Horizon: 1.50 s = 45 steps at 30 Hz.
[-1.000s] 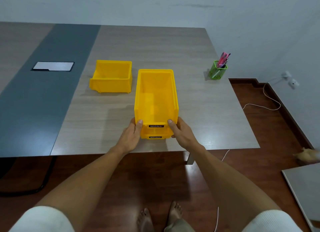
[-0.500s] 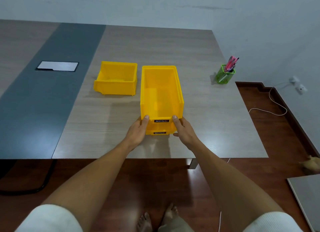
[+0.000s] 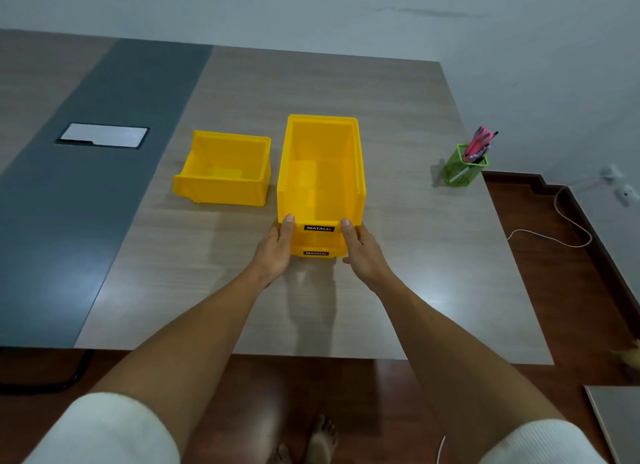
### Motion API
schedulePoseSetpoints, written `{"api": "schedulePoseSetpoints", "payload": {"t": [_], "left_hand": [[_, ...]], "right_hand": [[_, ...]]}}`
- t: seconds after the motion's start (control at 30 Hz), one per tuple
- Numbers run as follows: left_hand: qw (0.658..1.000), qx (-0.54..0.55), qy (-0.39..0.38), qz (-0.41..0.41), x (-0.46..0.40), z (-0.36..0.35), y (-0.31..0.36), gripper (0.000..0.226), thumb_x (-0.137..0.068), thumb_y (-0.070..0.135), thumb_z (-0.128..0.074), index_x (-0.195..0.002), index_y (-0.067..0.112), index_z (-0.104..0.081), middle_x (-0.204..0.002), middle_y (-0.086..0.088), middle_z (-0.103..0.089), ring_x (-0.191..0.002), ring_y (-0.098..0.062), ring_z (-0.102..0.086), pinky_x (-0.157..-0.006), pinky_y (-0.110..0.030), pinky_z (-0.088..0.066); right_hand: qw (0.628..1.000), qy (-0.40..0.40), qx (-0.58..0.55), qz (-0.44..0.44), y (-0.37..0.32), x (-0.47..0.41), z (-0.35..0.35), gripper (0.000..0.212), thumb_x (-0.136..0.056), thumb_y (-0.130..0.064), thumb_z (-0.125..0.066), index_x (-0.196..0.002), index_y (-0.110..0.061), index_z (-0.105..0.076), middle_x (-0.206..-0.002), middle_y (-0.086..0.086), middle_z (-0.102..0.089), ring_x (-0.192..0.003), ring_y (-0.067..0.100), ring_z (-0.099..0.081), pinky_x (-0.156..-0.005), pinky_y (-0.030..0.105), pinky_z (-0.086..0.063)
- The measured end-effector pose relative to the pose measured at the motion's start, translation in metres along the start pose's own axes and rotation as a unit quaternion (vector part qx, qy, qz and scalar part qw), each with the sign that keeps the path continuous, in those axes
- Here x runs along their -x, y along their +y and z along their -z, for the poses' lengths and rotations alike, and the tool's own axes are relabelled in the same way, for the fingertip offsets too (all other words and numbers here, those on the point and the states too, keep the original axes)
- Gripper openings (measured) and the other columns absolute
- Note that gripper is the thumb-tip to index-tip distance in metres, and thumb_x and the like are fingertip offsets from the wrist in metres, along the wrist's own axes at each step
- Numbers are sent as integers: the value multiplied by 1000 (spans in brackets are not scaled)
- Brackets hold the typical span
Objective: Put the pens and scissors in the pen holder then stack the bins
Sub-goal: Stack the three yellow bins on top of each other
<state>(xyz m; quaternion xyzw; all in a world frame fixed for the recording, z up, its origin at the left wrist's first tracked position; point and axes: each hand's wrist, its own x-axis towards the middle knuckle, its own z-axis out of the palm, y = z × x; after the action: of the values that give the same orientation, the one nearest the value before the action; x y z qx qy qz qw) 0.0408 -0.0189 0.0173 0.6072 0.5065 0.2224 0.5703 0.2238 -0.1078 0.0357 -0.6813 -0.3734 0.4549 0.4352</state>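
Note:
Two yellow bins sit nested as a stack (image 3: 320, 172) in the middle of the table, two black labels showing at the front. My left hand (image 3: 275, 252) grips the stack's front left corner, and my right hand (image 3: 363, 252) grips the front right corner. A third yellow bin (image 3: 223, 167) stands alone just left of the stack, its open side facing left. The green pen holder (image 3: 464, 167) stands near the table's right edge with pens and pink-handled scissors (image 3: 479, 143) standing in it.
A silver cable hatch (image 3: 104, 136) is set in the grey strip of the table (image 3: 398, 290) at the left. The right table edge drops to a wooden floor with a white cable (image 3: 561, 228) and a wall socket.
Both hands have pushed the stacked bins away from the near table edge, toward the middle of the table. The single bin and pen holder have stayed put.

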Motion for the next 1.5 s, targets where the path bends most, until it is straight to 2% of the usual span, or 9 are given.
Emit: {"api": "schedulePoseSetpoints", "payload": {"t": [0.2, 0.3, 0.4, 0.5, 0.57, 0.67, 1.07, 1.3, 1.5], "left_hand": [[1000, 2, 3, 10, -7, -1, 13, 76, -93, 79, -27, -150, 32, -43, -147, 5, -55, -137, -18, -49, -117, -42, -36], [1000, 7, -6, 5, -2, 1, 19, 75, -94, 79, -27, -155, 37, -35, -153, 18, -41, -139, -7, -39, -119, -37, -28], [998, 36, 45, -3, 1, 13, 24, 77, -94, 79, -27, -156, 34, -36, -150, 24, -34, -140, -2, -32, -119, -33, -22], [991, 34, 129, 3, -4, 35, 26, 84, -85, 87, -31, -137, 28, -59, -141, 4, -60, -131, -20, -55, -112, -47, -40], [985, -6, 173, -11, -6, 53, 37, 53, -98, 60, -47, -118, 15, -67, -115, -8, -69, -109, -26, -63, -94, -38, -46], [975, -80, 204, -28, -14, 80, 54, 39, -102, 22, -59, -134, 1, -61, -128, -19, -67, -119, -31, -62, -91, -27, -42], [969, -163, 164, -92, -82, 206, 86, 43, -97, 25, -58, -135, 6, -63, -133, -12, -67, -123, -26, -63, -108, -37, -46], [966, -220, 89, -101, -131, 275, 56, 47, -94, 33, -56, -134, 9, -63, -136, -9, -66, -124, -27, -62, -107, -42, -48], [962, -259, 44, -73, -168, 294, 27, 48, -99, 26, -59, -143, 6, -54, -147, -15, -56, -134, -35, -52, -110, -43, -40]], "right_hand": [[1000, 2, -11, -4, -3, -15, 4, 59, -103, -60, -38, -155, -32, -34, -139, -11, -53, -128, 20, -56, -104, 47, -51], [999, 11, -50, 1, -7, -14, 6, 45, -106, -53, -37, -146, -35, -44, -132, -14, -58, -119, 10, -58, -92, 30, -49], [990, 97, -102, 16, -16, -10, 14, 40, -107, -52, -32, -127, -32, -60, -124, -11, -64, -115, 9, -59, -93, 29, -48], [965, 237, -116, 9, -32, -15, 24, 64, -102, -59, -33, -128, -10, -64, -120, 10, -68, -112, 20, -63, -97, 43, -50], [947, 302, -103, 38, -54, -21, 32, 54, -107, -44, -37, -109, 1, -66, -96, 16, -67, -91, 19, -62, -82, 43, -52], [936, 335, -63, 84, -93, -37, 39, 27, -104, -27, -45, -93, -11, -63, -86, 3, -64, -84, 23, -64, -82, 49, -56], [965, 202, -24, 168, -228, -95, -87, 29, -99, -6, -50, -126, -4, -60, -90, 1, -65, -80, 16, -69, -68, 39, -60], [971, 227, 47, 50, -214, -138, -189, 46, -93, -20, -55, -138, -9, -55, -135, 9, -63, -123, 29, -60, -105, 42, -49], [955, 275, 108, -35, -160, -157, -224, 50, -93, -20, -57, -140, -3, -51, -144, 19, -55, -134, 36, -50, -108, 41, -41]]}}
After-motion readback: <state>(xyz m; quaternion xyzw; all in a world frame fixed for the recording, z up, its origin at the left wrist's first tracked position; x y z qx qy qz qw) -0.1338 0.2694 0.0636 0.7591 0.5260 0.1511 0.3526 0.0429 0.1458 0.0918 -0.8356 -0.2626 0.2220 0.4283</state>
